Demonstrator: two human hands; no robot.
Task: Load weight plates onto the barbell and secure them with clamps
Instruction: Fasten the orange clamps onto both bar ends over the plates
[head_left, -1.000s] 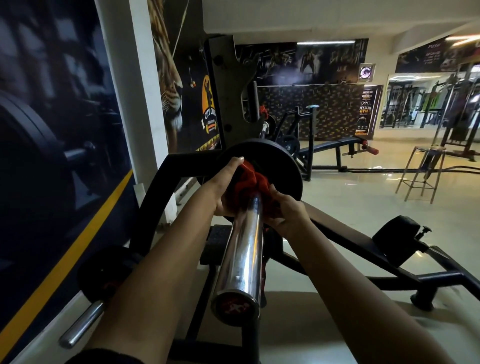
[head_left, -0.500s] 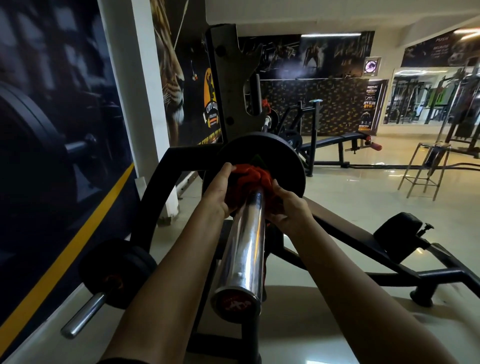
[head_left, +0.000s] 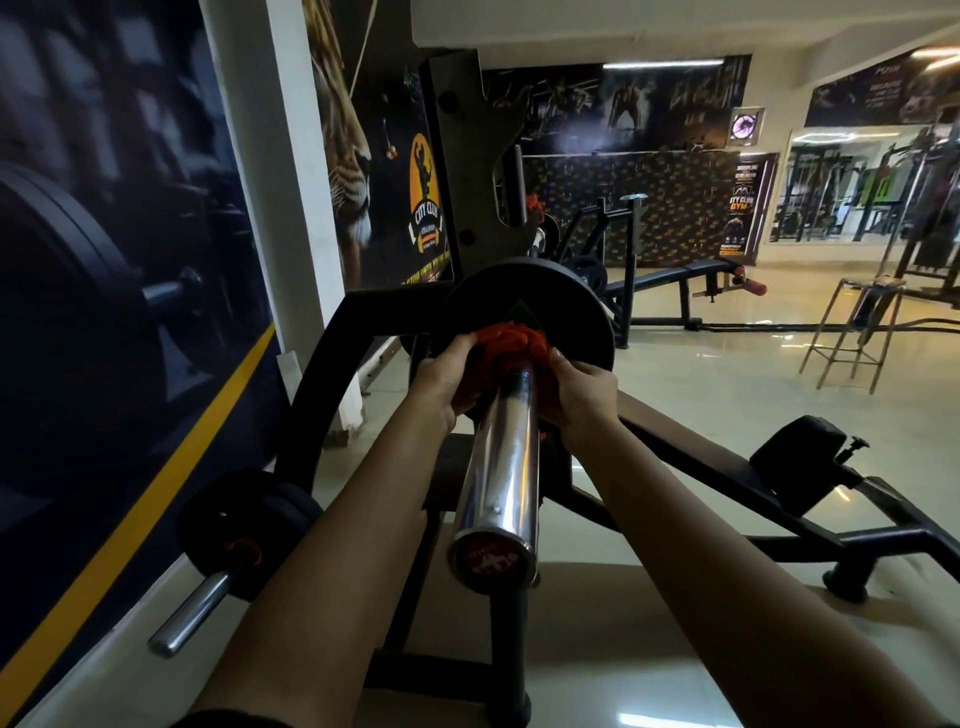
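A chrome barbell sleeve (head_left: 501, 467) points toward me, its red end cap near the bottom centre. A black weight plate (head_left: 566, 306) sits on the sleeve at its far end. A red clamp (head_left: 511, 340) wraps the sleeve right against the plate. My left hand (head_left: 447, 382) grips the clamp's left side and my right hand (head_left: 579, 389) grips its right side. The lower part of the clamp is hidden behind my fingers.
A black rack frame (head_left: 337, 374) curves around the bar on the left. Small black plates (head_left: 249, 530) sit on a storage peg (head_left: 189, 613) at lower left. A bench pad (head_left: 808, 447) stands right, another bench (head_left: 670, 275) and a metal stool (head_left: 857, 332) further back.
The view has shifted slightly, bringing the storage peg and its plates more into sight. Both hands stay on the red clamp against the plate.
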